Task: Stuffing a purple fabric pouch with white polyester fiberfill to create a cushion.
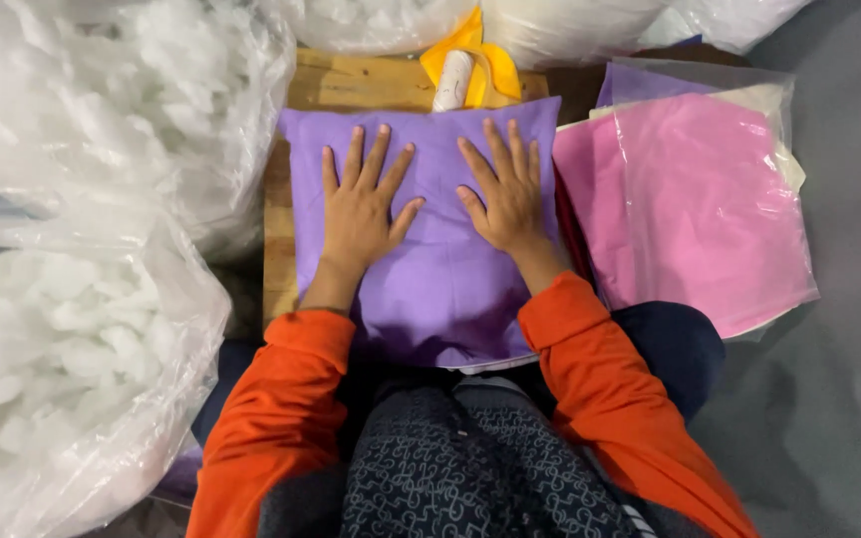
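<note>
The purple cushion point(430, 259) lies flat on the wooden tabletop point(351, 85), covering most of it, with its near edge overhanging toward the person's lap. Both hands rest palm-down on the cushion, fingers spread and empty: the left hand point(361, 209) on the left half, the right hand point(505, 194) on the right half. Judged from its plump, rounded surface, the cushion already holds filling and is being pressed flat or evened out; the state of its opening cannot be determined, since the near edge is partly hidden by the orange sleeves point(281, 399). The cover is a smooth woven cloth, square in outline, with soft creases around both palms. Beyond the far edge of the cushion, a white roll point(450, 80) rests against a yellow cloth item point(485, 60). To the left of the tabletop, large clear plastic bags point(82, 349) hold loose white fibre stuffing, lumpy and fluffy in texture. To the right, a stack of flat covers in clear sleeves lies beside the tabletop, the pink cover point(700, 209) uppermost, thin and unfilled, with a purple one beneath.
</note>
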